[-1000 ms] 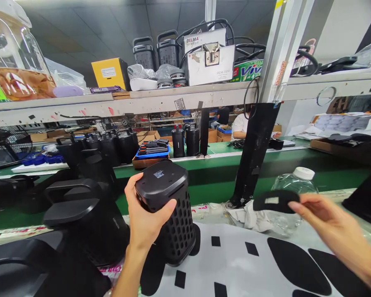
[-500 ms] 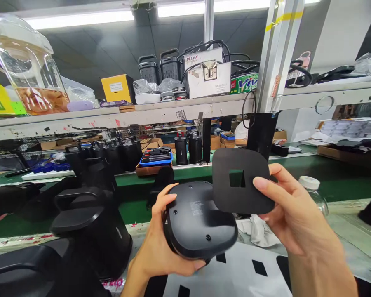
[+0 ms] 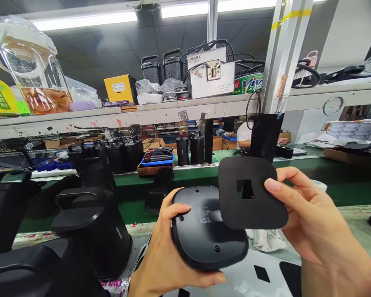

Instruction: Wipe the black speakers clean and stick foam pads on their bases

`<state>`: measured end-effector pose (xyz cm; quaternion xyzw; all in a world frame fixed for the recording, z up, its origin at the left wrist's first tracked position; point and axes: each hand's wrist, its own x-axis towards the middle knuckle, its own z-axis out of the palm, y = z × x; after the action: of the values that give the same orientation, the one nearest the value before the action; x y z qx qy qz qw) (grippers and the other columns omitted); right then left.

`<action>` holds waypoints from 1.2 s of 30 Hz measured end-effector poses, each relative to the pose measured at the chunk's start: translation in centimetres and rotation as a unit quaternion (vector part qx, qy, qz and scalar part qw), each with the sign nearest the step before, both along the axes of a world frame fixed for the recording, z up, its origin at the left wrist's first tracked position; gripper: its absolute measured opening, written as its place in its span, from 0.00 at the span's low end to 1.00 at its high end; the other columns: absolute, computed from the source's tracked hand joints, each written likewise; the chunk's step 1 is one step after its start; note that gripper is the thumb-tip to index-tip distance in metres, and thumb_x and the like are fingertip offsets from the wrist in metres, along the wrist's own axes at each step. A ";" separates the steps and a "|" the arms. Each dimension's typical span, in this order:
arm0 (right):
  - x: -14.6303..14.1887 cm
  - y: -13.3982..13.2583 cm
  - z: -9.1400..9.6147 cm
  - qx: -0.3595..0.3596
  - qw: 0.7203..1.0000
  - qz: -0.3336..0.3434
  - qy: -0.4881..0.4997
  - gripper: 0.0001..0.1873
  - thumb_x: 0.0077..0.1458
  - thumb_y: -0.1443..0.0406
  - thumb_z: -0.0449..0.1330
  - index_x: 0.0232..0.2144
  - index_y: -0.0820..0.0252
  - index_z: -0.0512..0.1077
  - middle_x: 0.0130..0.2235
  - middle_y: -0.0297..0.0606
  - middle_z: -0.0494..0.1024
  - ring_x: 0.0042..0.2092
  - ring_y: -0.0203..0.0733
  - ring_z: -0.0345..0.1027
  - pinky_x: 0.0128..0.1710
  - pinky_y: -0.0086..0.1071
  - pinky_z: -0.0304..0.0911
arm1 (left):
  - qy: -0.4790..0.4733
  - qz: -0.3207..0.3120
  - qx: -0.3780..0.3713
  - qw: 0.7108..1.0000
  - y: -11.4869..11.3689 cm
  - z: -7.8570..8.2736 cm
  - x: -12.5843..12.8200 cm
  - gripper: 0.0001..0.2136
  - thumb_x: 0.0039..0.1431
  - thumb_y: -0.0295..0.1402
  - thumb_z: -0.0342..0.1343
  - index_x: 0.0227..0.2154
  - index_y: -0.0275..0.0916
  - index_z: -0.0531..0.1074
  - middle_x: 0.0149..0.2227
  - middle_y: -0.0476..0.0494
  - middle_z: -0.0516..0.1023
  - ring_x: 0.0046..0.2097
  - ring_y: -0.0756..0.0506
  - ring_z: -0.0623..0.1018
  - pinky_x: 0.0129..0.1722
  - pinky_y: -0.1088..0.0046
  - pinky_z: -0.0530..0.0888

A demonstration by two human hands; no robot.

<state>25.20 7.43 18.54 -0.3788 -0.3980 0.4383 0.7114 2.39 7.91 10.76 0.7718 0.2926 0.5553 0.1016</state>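
Note:
My left hand [image 3: 170, 243] is wrapped round a black speaker-like device [image 3: 200, 243], its base turned up toward me. Screws and small printed text show on that base. Between the thumb and fingers of my right hand [image 3: 306, 210] is a black rounded-square pad [image 3: 231, 210] with a window cut in its middle. The pad overlaps the right upper part of the base in view; whether they touch I cannot tell. Below lies a pale backing sheet [image 3: 238, 272] with black cut pieces on it.
Several black devices with handles [image 3: 92, 231] stand close on the left. Behind runs a green conveyor belt [image 3: 191, 177], with a blue tray [image 3: 157, 161] of parts beyond it. Overhead, a shelf [image 3: 160, 109] carries a glass jug [image 3: 40, 78] and a white box [image 3: 210, 78]. Crumpled tissue [image 3: 266, 241] lies at right.
Both hands have shifted slightly right and down in view with the device and the pad. The device's base now faces me more squarely. At far left, another handled device has come upright.

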 end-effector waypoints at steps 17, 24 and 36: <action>-2.5 -1.3 0.1 -0.090 0.994 0.056 -0.013 0.30 0.24 0.54 0.77 0.23 0.55 0.61 0.13 0.26 0.65 0.12 0.28 0.51 0.10 0.19 0.46 | 0.033 0.074 -0.012 0.997 -1.4 0.6 1.4 0.65 0.26 0.43 0.76 0.66 0.50 0.38 0.59 0.29 0.62 0.54 0.28 0.76 0.39 0.53 0.82; -3.0 -1.6 0.4 -0.094 0.994 0.049 -0.024 0.31 0.24 0.53 0.76 0.23 0.55 0.60 0.12 0.24 0.65 0.11 0.28 0.50 0.08 0.18 0.45 | 0.036 0.030 0.063 0.997 -1.1 0.1 1.7 0.58 0.38 0.50 0.71 0.66 0.51 0.38 0.64 0.28 0.49 0.63 0.29 0.65 0.51 0.51 0.76; -3.2 -1.9 0.4 -0.086 0.994 0.067 -0.022 0.27 0.27 0.56 0.75 0.22 0.56 0.62 0.12 0.25 0.64 0.10 0.26 0.48 0.09 0.16 0.43 | 0.024 0.017 0.048 0.998 -1.0 -0.1 1.9 0.55 0.33 0.46 0.74 0.61 0.49 0.44 0.64 0.26 0.50 0.63 0.29 0.65 0.55 0.44 0.71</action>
<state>22.02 5.56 18.93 -0.4210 -0.3984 0.5091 0.6363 4.34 6.89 10.63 0.7838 0.2810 0.5518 0.0481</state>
